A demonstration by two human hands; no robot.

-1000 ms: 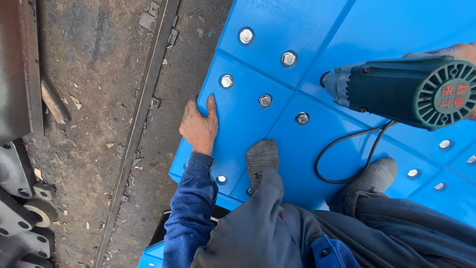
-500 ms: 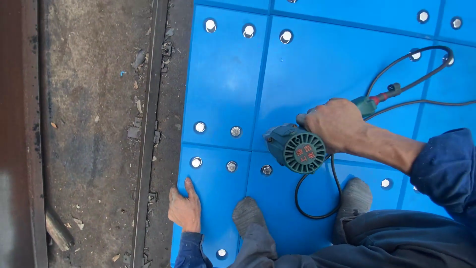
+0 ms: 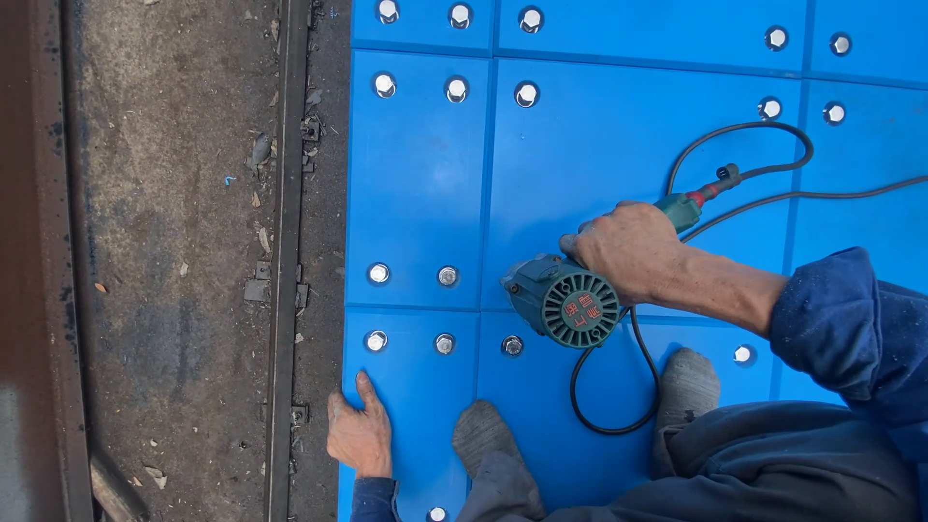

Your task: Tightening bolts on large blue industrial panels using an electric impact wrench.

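Right hand (image 3: 628, 251) clamped on green power tool (image 3: 565, 302), nose pointing left, left hand (image 3: 361, 437) flat, fingers apart

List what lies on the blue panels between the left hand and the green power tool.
In the head view, between the left hand and the green power tool lie bare blue panel, a seam, and two bolt heads.

Blue panels (image 3: 599, 164): smooth plastic, slight sheen; bolt heads (image 3: 447, 276) bright shiny metal. Green power tool (image 3: 565, 302): matt ribbed housing, rubbery black cable (image 3: 619, 425). Adjacent ground (image 3: 164, 242): rough, gritty, with a rusty metal rail (image 3: 282, 242).
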